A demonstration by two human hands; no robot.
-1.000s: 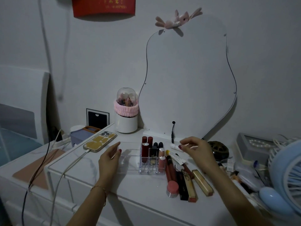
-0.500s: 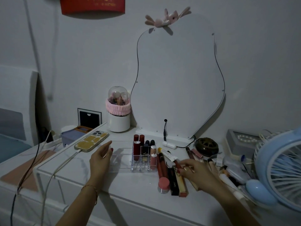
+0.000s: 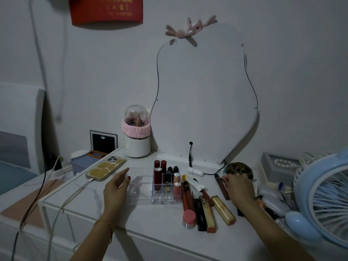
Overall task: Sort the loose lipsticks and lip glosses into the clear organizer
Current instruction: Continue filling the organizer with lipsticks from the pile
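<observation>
The clear organizer [image 3: 150,191] sits on the white dresser top [image 3: 160,227], in front of the mirror [image 3: 203,102]. Its right-hand compartments hold upright lipsticks [image 3: 157,175]; its left-hand compartments are hard to make out through the transparent walls. Loose lip glosses [image 3: 207,210] lie flat just to the right of the organizer, beside a pink-capped jar [image 3: 188,219].

The left hand [image 3: 116,187] rests against the organizer's left end, fingers loosely extended, gripping nothing. The right hand [image 3: 238,187] reaches among the items to the right; its fingers curl downward near a dark red tube [image 3: 222,187], but whether they hold anything cannot be determined.

A phone [image 3: 106,168] lies to the left with a cable attached. A brush holder [image 3: 136,132] stands at the rear by the grey wall. A blue fan [image 3: 323,200] is cut off at the right edge. The room is dim, and the clutter beneath the right forearm is indistinct.
</observation>
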